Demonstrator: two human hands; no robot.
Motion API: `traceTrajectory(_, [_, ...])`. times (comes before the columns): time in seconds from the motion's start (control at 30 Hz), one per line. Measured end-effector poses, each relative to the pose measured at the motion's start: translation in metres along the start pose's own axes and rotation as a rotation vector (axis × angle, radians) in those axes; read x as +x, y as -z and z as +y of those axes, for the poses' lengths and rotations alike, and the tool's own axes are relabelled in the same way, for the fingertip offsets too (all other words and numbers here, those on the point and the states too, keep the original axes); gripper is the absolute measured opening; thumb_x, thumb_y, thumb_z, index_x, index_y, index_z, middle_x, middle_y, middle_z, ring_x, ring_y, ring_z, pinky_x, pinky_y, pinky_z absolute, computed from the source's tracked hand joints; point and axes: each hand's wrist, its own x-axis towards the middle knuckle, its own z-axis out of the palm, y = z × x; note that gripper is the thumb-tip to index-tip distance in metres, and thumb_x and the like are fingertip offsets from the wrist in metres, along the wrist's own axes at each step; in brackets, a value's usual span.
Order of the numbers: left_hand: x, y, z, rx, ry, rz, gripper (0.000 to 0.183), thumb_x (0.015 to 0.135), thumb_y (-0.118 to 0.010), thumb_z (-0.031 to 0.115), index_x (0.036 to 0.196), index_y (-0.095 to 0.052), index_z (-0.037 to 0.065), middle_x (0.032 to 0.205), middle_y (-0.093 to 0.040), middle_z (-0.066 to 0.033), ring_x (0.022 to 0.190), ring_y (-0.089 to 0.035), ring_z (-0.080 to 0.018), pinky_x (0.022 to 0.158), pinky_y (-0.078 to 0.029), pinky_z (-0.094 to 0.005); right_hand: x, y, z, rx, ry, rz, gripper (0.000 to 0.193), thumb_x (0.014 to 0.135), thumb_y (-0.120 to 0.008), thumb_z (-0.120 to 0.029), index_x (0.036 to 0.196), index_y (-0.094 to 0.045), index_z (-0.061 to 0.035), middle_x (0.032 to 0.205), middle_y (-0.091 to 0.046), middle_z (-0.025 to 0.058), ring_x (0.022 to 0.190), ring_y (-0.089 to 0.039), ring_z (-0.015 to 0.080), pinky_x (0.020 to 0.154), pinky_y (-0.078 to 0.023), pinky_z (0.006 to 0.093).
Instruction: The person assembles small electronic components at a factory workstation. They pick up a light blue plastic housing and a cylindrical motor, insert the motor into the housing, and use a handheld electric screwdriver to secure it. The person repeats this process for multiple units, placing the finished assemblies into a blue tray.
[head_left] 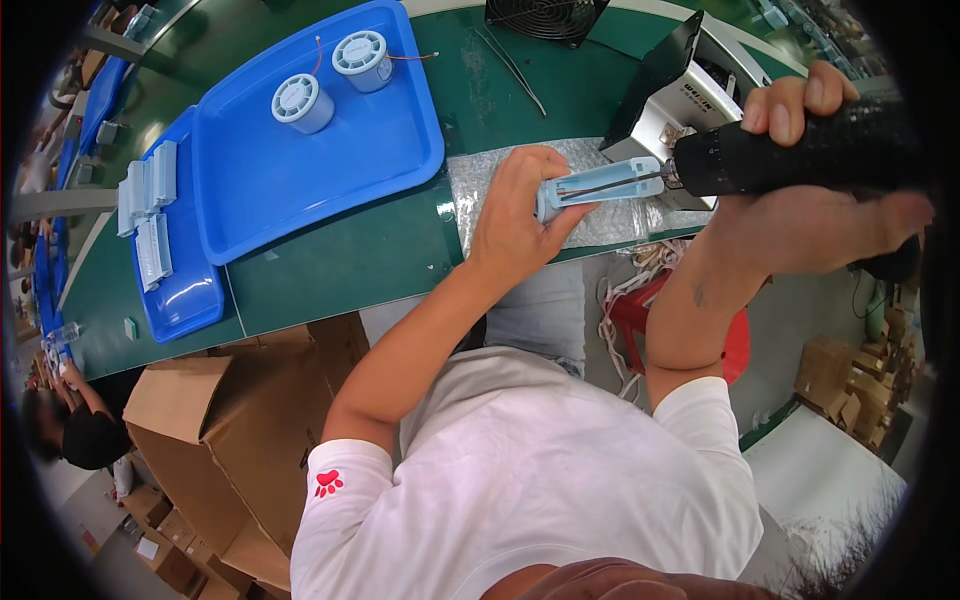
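My left hand [515, 215] is closed around the wide end of a pale blue plastic housing [612, 181], long and hollow, with dark and reddish wires lying inside. My right hand [800, 225] grips a black electric screwdriver [735, 160], held nearly level with its fingers wrapped over the body. The bit end of the screwdriver meets the narrow end of the housing; whether a screw sits there is too small to tell. Beneath both lies a sheet of bubble wrap [480, 205] on the green table [330, 270]. Just beyond the screwdriver stands a black-and-silver metal box [655, 95].
A large blue tray [225, 240] holds two round pale blue parts [302, 103] with slotted tops and thin wires. Pale blue shells [150, 250] lie in a smaller tray [190, 310]. Tweezers [515, 72] and a black fan [545, 15] are farther back. Below are a cardboard box [220, 450] and red stool [735, 345].
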Motion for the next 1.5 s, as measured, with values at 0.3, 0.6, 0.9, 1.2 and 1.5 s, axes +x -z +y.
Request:
traceTrajectory(0.3, [0.003, -0.005, -0.001, 0.014, 0.013, -0.006, 0.043, 0.081, -0.086, 0.005, 0.112, -0.056, 0.004, 0.114, -0.063, -0.0148, 0.102, -0.066, -0.0290, 0.088, -0.052, -0.0359, -0.009, -0.019, 0.014, -0.012, 0.057, 0.006, 0.095, 0.088, -0.042, -0.089, 0.105, -0.059, 0.0025, 0.096, -0.062, 0.0142, 0.066, -0.059, 0.0240, 0.061, -0.049, 0.0398])
traceTrajectory(0.6, [0.004, -0.002, 0.007, 0.015, 0.109, 0.002, 0.041, 0.081, -0.084, 0.007, 0.113, -0.058, 0.004, 0.114, -0.065, -0.0153, 0.100, -0.066, -0.0319, 0.086, -0.053, -0.0389, 0.020, -0.027, -0.059, -0.142, 0.231, 0.176, 0.051, 0.107, -0.049, -0.054, 0.101, -0.060, -0.0047, 0.075, -0.063, 0.0086, 0.051, -0.058, 0.0152, 0.048, -0.052, 0.0279])
traceTrajectory(0.9, [0.004, 0.000, 0.007, 0.051, 0.068, -0.036, 0.039, 0.081, -0.083, 0.005, 0.113, -0.061, 0.003, 0.115, -0.065, -0.0154, 0.102, -0.066, -0.0315, 0.087, -0.053, -0.0374, 0.053, 0.007, -0.010, -0.441, 0.637, -0.038, 0.032, 0.110, -0.054, -0.035, 0.121, -0.054, -0.0049, 0.075, -0.060, 0.0061, 0.052, -0.056, 0.0110, 0.047, -0.046, 0.0239])
traceTrajectory(1.2, [0.004, 0.002, 0.009, 0.035, 0.042, 0.003, 0.038, 0.080, -0.084, 0.005, 0.110, -0.060, 0.003, 0.112, -0.065, -0.0154, 0.099, -0.066, -0.0321, 0.084, -0.053, -0.0385, 0.021, 0.030, 0.000, -0.147, 0.212, -0.029, 0.047, 0.102, -0.057, -0.045, 0.127, -0.053, -0.0050, 0.090, -0.062, 0.0111, 0.063, -0.060, 0.0162, 0.056, -0.050, 0.0296])
traceTrajectory(1.5, [0.004, 0.001, 0.007, 0.077, -0.030, -0.013, 0.039, 0.077, -0.088, 0.005, 0.106, -0.062, 0.004, 0.112, -0.064, -0.0153, 0.099, -0.065, -0.0306, 0.085, -0.052, -0.0375, 0.012, -0.001, -0.047, 0.083, 0.115, -0.109, 0.097, 0.083, -0.051, -0.090, 0.129, -0.054, -0.0044, 0.100, -0.057, 0.0181, 0.072, -0.057, 0.0219, 0.063, -0.049, 0.0380])
